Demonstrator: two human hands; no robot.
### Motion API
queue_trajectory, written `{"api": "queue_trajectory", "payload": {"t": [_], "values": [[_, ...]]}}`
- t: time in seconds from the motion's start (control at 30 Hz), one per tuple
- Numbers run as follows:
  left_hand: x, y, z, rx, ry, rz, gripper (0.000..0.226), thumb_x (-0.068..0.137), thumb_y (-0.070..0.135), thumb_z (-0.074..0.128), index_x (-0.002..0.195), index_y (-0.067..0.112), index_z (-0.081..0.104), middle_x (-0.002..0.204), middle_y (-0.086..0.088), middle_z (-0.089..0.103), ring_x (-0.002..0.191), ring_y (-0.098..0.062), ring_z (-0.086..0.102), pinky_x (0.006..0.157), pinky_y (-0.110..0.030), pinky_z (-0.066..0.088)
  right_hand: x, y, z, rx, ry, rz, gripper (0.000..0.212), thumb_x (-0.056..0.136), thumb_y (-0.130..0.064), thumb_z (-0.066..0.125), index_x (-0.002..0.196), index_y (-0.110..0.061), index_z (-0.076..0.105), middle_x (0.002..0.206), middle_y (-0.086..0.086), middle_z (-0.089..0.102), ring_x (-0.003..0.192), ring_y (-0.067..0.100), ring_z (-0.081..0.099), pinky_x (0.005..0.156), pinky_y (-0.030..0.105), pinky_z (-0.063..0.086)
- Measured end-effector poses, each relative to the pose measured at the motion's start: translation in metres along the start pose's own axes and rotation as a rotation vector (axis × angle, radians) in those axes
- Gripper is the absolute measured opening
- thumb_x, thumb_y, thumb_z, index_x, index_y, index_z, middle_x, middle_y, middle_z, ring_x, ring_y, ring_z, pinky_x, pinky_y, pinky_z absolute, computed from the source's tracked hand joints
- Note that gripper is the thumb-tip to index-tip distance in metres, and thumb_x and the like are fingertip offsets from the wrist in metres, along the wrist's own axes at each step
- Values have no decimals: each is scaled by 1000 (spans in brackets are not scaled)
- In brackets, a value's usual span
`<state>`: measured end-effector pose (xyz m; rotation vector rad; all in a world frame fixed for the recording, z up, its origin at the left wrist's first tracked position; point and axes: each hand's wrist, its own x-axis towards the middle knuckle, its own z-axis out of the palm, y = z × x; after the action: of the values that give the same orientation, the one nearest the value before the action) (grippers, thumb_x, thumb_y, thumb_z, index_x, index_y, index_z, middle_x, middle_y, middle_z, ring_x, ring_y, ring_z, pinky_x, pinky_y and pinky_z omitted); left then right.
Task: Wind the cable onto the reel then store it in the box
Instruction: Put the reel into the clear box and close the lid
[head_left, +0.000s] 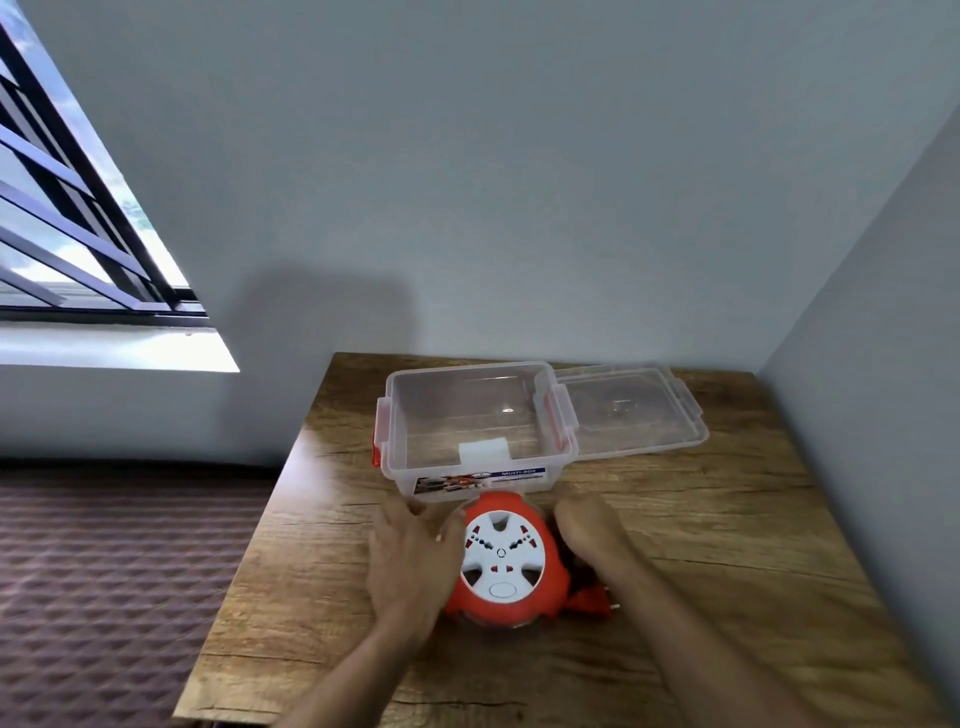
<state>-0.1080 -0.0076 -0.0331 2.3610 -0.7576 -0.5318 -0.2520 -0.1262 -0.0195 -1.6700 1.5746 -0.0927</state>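
Note:
An orange cable reel (506, 603) with a white socket face lies flat on the wooden table (701, 545), just in front of a clear plastic box (467, 415). My left hand (410, 556) cups the reel's left side. My right hand (592, 530) presses against its right side, over dark wound cable. The orange plug (597, 605) sticks out at the reel's lower right, beside my right forearm. The box is open, with a white pad on its floor.
The box's clear lid (634, 410) lies flat to its right, near the side wall. Grey walls close off the table's back and right. A patterned brown bed surface (104, 571) lies left of the table, below a barred window (62, 208).

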Motion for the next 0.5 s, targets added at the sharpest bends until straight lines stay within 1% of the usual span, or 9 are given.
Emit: {"api": "queue_trajectory", "payload": {"t": [0.07, 0.1, 0.17, 0.23, 0.27, 0.33, 0.37, 0.43, 0.5], "values": [[0, 3, 9, 160, -190, -75, 82, 85, 59, 64, 145, 8, 39, 139, -14, 50, 133, -34, 49, 104, -46, 47, -5, -5, -3, 44, -101, 13, 14, 88, -31, 63, 82, -19, 67, 89, 4, 71, 84, 22, 66, 75, 36, 53], [1, 6, 11, 171, -254, -111, 88, 85, 58, 66, 150, 8, 35, 146, -17, 47, 137, -36, 47, 108, -48, 46, -6, -6, -3, 54, -144, 32, 13, 83, -30, 70, 89, -20, 68, 92, 2, 71, 83, 19, 65, 70, 33, 51], [3, 9, 14, 124, -344, -151, 90, 83, 53, 72, 151, 10, 33, 149, -17, 49, 136, -36, 52, 109, -48, 48, -8, -4, -3, 34, -195, 78, 29, 76, -23, 77, 103, -15, 68, 92, 1, 70, 79, 16, 65, 65, 31, 52], [3, 13, 7, 33, -450, -204, 87, 80, 48, 77, 150, 13, 38, 147, -14, 55, 129, -32, 59, 99, -45, 56, -9, -4, -8, 45, -228, 99, 36, 76, -18, 77, 110, -13, 68, 93, 4, 72, 81, 19, 68, 73, 37, 58], [4, 16, 1, -8, -519, -216, 83, 81, 46, 78, 148, 13, 43, 145, -13, 59, 123, -30, 62, 87, -41, 60, -11, -5, -15, 60, -264, 105, 37, 77, -17, 76, 113, -14, 67, 96, 6, 73, 84, 22, 69, 74, 40, 59], [7, 26, -17, -62, -674, -235, 64, 86, 43, 76, 138, 14, 54, 133, -11, 67, 110, -28, 68, 62, -34, 60, -16, -11, -32, 68, -330, 91, 34, 82, -15, 75, 114, -15, 63, 100, 8, 71, 86, 25, 68, 68, 39, 57], [9, 33, -27, -82, -728, -232, 53, 88, 42, 75, 130, 17, 56, 124, -9, 69, 104, -28, 69, 57, -33, 61, -19, -16, -41, 60, -343, 68, 31, 84, -16, 74, 112, -15, 62, 100, 9, 70, 87, 26, 67, 67, 39, 56], [15, 52, -52, -109, -755, -199, 39, 91, 42, 73, 118, 23, 52, 111, -4, 68, 96, -26, 69, 57, -34, 63, -21, -32, -61, 67, -332, -1, 28, 84, -19, 75, 110, -15, 63, 101, 9, 70, 89, 27, 68, 71, 42, 59], [24, 73, -76, -116, -711, -153, 41, 92, 41, 71, 122, 20, 53, 119, -7, 67, 102, -28, 68, 60, -35, 61, -18, -52, -78, 122, -281, -53, 29, 82, -19, 77, 108, -12, 65, 100, 11, 71, 89, 28, 69, 72, 43, 59]]}}
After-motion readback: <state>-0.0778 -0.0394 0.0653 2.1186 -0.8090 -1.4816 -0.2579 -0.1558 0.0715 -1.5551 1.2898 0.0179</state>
